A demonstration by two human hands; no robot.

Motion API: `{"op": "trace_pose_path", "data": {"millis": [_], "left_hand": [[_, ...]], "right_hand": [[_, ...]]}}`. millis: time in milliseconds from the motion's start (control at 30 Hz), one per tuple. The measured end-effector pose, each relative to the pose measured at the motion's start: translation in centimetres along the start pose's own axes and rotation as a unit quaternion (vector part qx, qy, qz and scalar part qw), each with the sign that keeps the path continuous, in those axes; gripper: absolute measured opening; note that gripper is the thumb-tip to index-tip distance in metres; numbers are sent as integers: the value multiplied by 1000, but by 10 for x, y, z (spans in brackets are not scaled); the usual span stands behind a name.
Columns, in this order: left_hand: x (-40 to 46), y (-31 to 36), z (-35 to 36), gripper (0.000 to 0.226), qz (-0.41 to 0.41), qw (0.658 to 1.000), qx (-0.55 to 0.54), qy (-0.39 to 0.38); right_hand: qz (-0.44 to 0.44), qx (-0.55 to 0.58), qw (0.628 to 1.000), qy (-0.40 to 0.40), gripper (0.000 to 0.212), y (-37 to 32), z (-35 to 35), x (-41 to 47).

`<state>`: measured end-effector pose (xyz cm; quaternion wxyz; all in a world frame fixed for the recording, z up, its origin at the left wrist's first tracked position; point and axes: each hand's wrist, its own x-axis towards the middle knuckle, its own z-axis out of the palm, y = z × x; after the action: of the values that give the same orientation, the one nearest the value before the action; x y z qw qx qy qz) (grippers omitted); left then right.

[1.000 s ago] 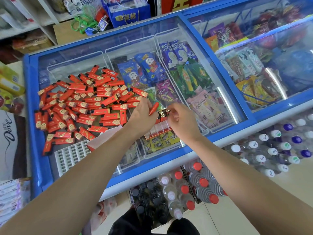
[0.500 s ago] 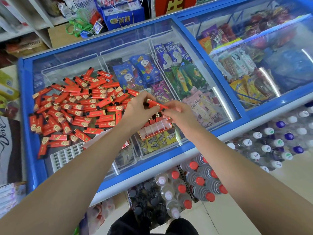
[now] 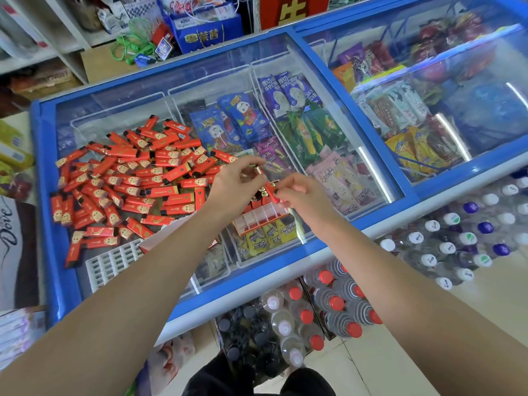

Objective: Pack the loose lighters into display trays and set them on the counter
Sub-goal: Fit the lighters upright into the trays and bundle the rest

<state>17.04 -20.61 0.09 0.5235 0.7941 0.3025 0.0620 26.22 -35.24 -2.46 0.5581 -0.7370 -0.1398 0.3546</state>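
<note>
As we look down on a glass freezer lid (image 3: 328, 115), our right hand (image 3: 303, 195) pinches a red lighter (image 3: 271, 191) just above the tray (image 3: 261, 220); our left hand (image 3: 237, 187) pinches another lighter's end (image 3: 258, 170), fingers curled; the tray sits on the lid, part filled; the loose pile (image 3: 128, 178) lies to its left.

Lighter pile (image 3: 134, 178) left of tray (image 3: 261, 218), on freezer lid (image 3: 328, 132).
</note>
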Motion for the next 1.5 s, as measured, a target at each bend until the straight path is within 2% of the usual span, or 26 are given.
{"op": "trace_pose_path", "data": {"millis": [67, 200, 333, 500, 700, 767, 900, 1000, 1267, 1500], "left_hand": [[-2, 2, 0, 35, 4, 1000, 17, -10], [-6, 8, 0, 31, 10, 1000, 7, -8], [-6, 9, 0, 26, 40, 999, 11, -17], [-6, 6, 6, 28, 73, 996, 27, -39], [-5, 2, 9, 30, 70, 997, 27, -31], [-1, -6, 6, 32, 70, 993, 92, -23], [2, -25, -2, 39, 38, 962, 268, -34], [1, -38, -4, 43, 3, 946, 320, -50], [-5, -45, -4, 32, -41, 946, 321, -23], [-6, -47, -5, 25, -38, 955, 293, -28]], "right_hand": [[-6, 30, 999, 13, 12, 0, -1, 2], [-13, 34, 999, -14, 25, -8, -1, 0], [-21, 9, 999, -35, 28, -11, -2, -2], [-94, -30, 995, -30, 26, -13, -1, -5], [-135, -96, 986, 27, 16, -7, -3, 3], [-154, -144, 976, 57, 15, -4, -6, 4], [-172, -228, 954, 90, 20, 2, -14, 9], [-183, -263, 944, 79, 19, 8, -15, 9], [-274, -349, 895, 53, 18, 16, -6, 13], [-271, -368, 889, 28, 21, 17, -4, 17]]}}
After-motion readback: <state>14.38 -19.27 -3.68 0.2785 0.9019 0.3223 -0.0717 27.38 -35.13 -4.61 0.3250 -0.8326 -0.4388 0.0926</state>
